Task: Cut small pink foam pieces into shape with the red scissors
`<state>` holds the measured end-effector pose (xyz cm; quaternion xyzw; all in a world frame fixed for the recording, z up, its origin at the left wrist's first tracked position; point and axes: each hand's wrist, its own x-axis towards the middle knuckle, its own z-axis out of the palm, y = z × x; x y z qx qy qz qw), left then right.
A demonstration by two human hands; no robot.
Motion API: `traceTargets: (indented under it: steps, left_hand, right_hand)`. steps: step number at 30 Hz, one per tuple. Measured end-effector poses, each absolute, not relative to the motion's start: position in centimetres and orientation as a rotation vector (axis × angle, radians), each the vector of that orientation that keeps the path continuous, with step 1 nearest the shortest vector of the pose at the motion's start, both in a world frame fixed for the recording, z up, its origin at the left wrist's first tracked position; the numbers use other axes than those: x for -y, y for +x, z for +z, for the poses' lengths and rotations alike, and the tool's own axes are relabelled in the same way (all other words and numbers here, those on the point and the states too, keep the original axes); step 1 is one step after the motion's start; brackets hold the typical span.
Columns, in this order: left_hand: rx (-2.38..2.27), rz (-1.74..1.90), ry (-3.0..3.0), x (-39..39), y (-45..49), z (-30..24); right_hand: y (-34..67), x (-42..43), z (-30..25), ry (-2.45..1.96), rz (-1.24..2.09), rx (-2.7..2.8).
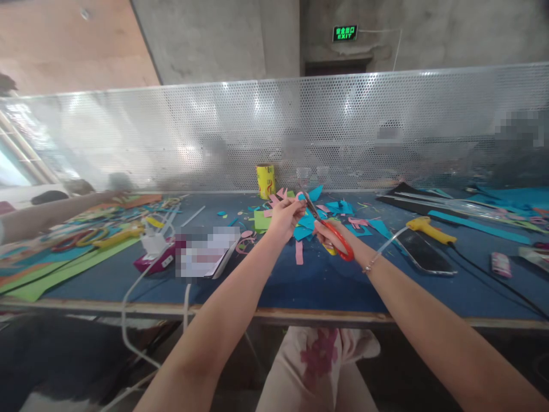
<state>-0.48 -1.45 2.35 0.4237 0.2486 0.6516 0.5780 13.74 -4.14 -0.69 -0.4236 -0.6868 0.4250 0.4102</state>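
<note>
My right hand is closed around the red handles of a pair of scissors, whose blades point up and to the left. Pinched in the fingers of my left hand is a small blue piece, apparently paper or felt. The scissor blades meet or pass right beside that piece; whether they are cutting into it I cannot tell. Under and behind both hands lie loose blue scraps, a pink strip and a green scrap.
A yellow roll stands by the perforated metal screen. Rightward lie a yellow glue gun with its cord and a dark phone. On the left are a purple power strip, a notepad-like stack and another glue gun.
</note>
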Motion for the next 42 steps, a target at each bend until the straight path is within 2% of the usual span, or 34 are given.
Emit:
traceTargets:
  steps: [20,28,42]
  left_hand:
    - [-0.591,1.521,0.997,1.22,-0.64,2.34]
    - [-0.575,1.521,1.003,1.37,-0.68,2.37]
    - [-0.625,1.709,1.16,1.37,-0.8,2.27]
  right_hand:
    - [13.69,4.45,-0.28,-1.157,1.066,1.696]
    - [13.58,4.57,-0.17,-1.137,1.161,1.649]
    - [13.72,4.52,-0.27,-1.085,1.271,1.642]
